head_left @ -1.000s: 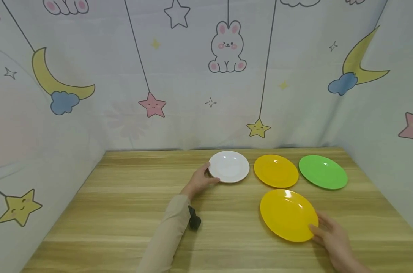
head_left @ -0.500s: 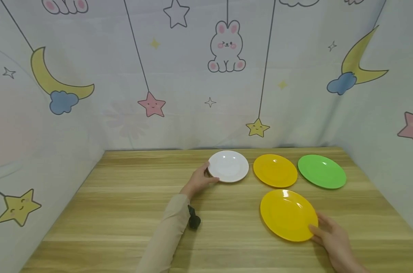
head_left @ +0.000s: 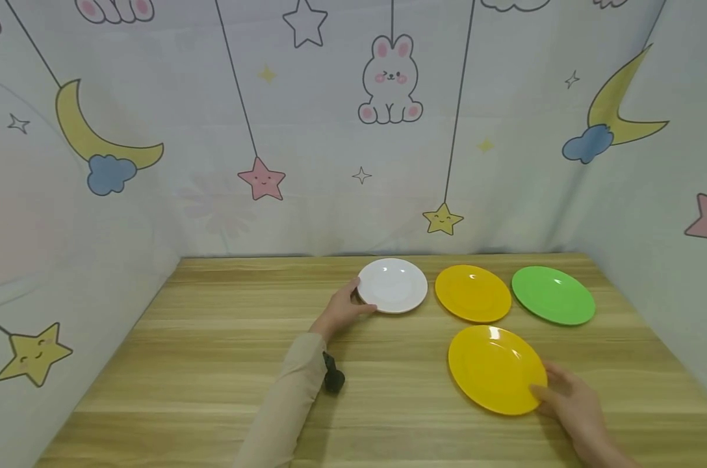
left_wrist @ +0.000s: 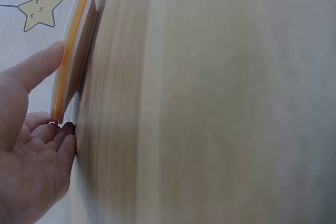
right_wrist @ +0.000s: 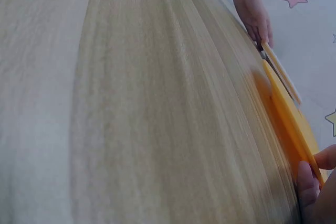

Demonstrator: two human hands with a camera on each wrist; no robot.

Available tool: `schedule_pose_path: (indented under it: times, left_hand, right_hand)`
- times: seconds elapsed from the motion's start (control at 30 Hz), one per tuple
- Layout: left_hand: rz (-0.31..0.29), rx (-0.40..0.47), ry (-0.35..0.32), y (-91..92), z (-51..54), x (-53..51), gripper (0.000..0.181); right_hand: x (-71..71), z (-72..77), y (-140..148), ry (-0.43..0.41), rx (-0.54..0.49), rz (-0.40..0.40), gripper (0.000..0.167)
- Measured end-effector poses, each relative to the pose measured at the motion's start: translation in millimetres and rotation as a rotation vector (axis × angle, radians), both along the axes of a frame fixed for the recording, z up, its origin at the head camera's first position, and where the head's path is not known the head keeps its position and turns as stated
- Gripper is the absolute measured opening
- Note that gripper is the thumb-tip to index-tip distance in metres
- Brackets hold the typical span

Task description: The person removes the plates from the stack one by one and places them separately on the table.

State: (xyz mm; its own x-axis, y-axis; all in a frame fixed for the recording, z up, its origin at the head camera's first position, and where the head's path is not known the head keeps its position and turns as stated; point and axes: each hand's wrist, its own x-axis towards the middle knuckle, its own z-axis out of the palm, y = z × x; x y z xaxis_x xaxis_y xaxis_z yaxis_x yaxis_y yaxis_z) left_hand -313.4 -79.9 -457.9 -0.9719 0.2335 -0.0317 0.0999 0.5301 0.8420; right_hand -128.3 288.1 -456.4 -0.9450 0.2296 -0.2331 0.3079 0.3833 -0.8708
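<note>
A white plate lies near the back edge of the wooden table. My left hand holds its left rim, the thumb at the near side. In the left wrist view an orange band runs along the plate's edge; I cannot tell whether it is a second plate underneath. With the right hand I grip a yellow plate by its right rim, thumb on top and fingers below. That plate tilts up off the table in the right wrist view, where its orange-yellow underside shows.
Behind the held yellow plate lies another yellow-orange plate, with a green plate to its right. A patterned cloth hangs along the back and sides of the table. A dark device sits at my left wrist.
</note>
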Motion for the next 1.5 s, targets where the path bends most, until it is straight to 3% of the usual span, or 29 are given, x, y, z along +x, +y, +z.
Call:
schedule_pose_path:
  times: [0.27,0.5,0.73,1.07,1.27,1.5]
  left_hand:
    - [0.005,0.004,-0.007,0.8,0.8,1.5,0.085]
    - [0.003,0.002,-0.006,0.7,1.2,1.5,0.084]
    - [-0.006,0.004,0.003,0.0,1.1,1.9,0.084]
    - [-0.009,-0.006,0.009,-0.2,1.4,0.4,0.083]
    - [-0.011,-0.012,0.014,0.5,-0.6,-1.0,0.084]
    - [-0.004,-0.013,0.003,0.7,-2.0,-1.8,0.086]
  right_hand:
    - [-1.3,2.2,2,-0.003,0.053,0.027,0.066]
    - [-0.6,4.4,3,0.049,0.181,0.051,0.061]
    - [-0.6,4.5,4,0.088,0.247,0.071,0.061]
    - [0.2,5.2,3,0.098,0.235,0.072,0.061]
    - [-4.8,0.9,10,0.164,0.201,0.055,0.062]
    - [-21.8,12.2,13,0.130,0.300,0.074,0.073]
